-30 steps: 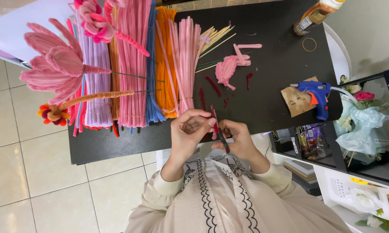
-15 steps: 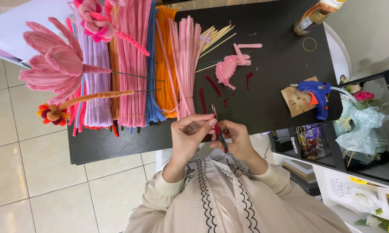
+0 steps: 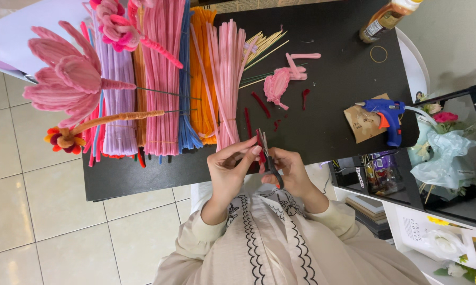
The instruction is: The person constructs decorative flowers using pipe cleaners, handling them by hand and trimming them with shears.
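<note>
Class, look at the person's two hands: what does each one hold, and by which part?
The right hand holds scissors by the handles. The left hand pinches a dark red pipe-cleaner piece near its lower end.

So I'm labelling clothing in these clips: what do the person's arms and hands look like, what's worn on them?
Both arms wear long, loose beige sleeves: the left sleeve and the right sleeve end at the wrists. The left hand and right hand are bare, with no gloves; no rings or watch can be made out.
</note>
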